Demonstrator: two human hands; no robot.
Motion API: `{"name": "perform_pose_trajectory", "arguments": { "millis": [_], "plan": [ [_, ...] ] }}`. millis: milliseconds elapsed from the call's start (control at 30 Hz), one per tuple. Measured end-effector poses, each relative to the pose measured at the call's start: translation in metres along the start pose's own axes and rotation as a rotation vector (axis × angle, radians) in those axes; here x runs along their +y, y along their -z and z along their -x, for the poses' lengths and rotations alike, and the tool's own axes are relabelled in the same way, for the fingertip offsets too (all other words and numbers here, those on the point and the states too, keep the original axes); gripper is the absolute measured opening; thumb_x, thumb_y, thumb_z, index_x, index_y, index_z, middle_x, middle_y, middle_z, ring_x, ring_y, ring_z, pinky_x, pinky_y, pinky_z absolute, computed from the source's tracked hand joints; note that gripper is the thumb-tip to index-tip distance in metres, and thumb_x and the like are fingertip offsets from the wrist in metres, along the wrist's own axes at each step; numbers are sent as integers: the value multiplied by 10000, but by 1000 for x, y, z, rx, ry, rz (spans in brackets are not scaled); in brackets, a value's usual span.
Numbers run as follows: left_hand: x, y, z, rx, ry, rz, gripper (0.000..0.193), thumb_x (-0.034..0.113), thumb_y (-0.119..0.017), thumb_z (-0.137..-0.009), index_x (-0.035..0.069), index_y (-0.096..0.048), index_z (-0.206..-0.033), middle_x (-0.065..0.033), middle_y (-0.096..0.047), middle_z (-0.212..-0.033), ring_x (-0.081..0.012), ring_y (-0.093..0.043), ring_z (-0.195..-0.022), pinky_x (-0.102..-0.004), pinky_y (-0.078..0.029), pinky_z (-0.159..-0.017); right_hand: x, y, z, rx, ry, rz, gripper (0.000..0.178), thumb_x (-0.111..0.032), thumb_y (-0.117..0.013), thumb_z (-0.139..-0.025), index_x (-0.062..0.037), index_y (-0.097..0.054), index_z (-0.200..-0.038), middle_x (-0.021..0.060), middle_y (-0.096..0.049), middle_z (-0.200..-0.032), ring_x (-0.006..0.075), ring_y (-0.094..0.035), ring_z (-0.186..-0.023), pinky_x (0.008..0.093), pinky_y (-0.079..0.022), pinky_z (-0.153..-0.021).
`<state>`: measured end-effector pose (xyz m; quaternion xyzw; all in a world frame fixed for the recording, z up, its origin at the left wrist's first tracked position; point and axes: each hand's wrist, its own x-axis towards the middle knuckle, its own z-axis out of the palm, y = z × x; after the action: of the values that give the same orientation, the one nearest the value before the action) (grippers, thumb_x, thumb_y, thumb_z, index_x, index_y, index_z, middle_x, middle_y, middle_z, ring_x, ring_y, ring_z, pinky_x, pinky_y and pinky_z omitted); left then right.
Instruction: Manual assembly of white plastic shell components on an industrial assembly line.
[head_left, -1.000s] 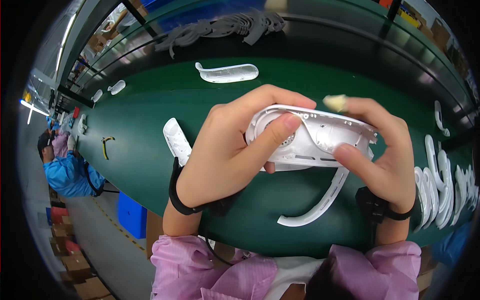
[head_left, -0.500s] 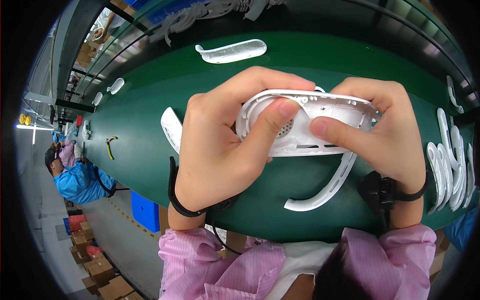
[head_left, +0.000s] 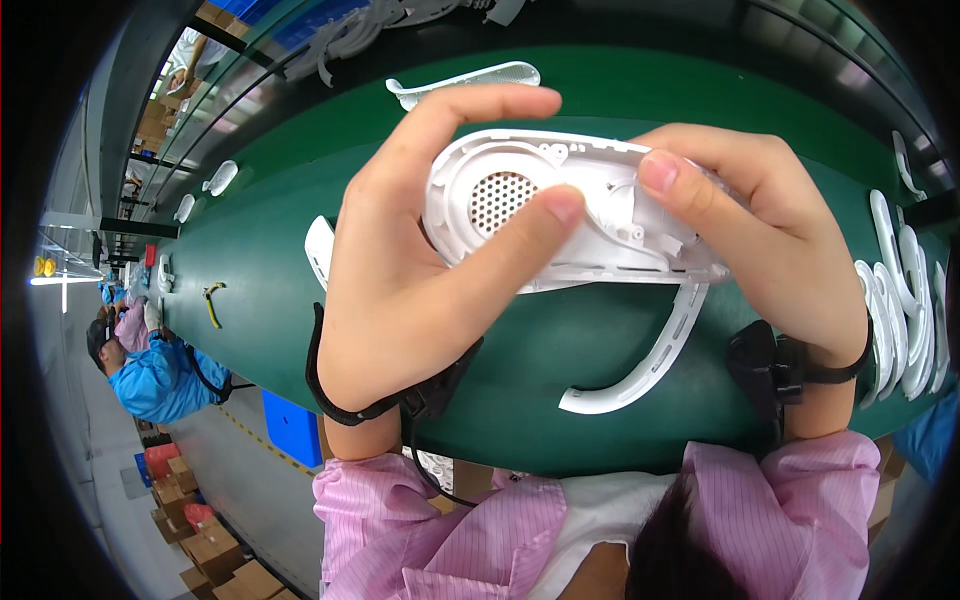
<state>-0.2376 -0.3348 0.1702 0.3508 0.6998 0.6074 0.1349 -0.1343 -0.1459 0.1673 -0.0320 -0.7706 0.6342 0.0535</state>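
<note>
Held up over the green table is a white plastic housing half (head_left: pixel 600 215), its hollow inner side facing me, with a round perforated grille at its left end. My right hand (head_left: pixel 750 220) grips its right end, thumb on the inner face and fingers behind. My left hand (head_left: pixel 420 260) is round the left end, its thumb across the inside by the grille and its index finger raised off the top edge. A curved white slotted strip (head_left: pixel 645 365) shows below the housing; whether the two are joined is hidden.
Similar white shells are stacked at the right (head_left: pixel 905 310); another shell (head_left: pixel 470 82) lies at the back and one (head_left: pixel 319 250) beside my left wrist. Yellow-handled pliers (head_left: pixel 213 305) lie on the green table (head_left: pixel 270 290). A co-worker in blue (head_left: pixel 165 375) sits at the far left.
The housing has shifted left and tilted, showing more of its inside and grille. My left index finger has lifted off the top edge, and my right thumb has moved up toward that edge.
</note>
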Motion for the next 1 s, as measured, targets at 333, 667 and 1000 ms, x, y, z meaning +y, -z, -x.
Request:
{"name": "perform_pose_trajectory", "arguments": {
  "millis": [333, 667, 1000],
  "plan": [
    [-15, -15, -14, -77, -33, 12, 521, 55, -834, -748, -17, -598, -1206, -60, -685, -989, -77, -631, -801, -204, -499, -670, 14, 20, 14, 67, 386, 393, 362, -40, -732, -848, 46, -647, -1188, 116, -705, -1019, 161, -640, -879, 280, -514, -786],
    [-20, -19, -12, -91, -573, -136, 542, -18, -848, -700, -25, -589, -1176, -89, -622, -1126, -118, -620, -933, -243, -504, -818, 7, 30, 15, 52, 594, 551, 523, 110, -715, -675, 41, -635, -1186, 176, -695, -974, 268, -640, -765, 322, -498, -668],
    [-33, -25, -30, 99, -907, -702, 367, -46, -780, -737, 79, -728, -1079, -160, -539, -1296, -186, -647, -929, -283, -533, -755, 29, 36, 13, 147, 454, 554, 321, -70, -663, -915, 48, -607, -1208, 168, -670, -1012, 280, -663, -883, 324, -510, -782]
  ]
}}
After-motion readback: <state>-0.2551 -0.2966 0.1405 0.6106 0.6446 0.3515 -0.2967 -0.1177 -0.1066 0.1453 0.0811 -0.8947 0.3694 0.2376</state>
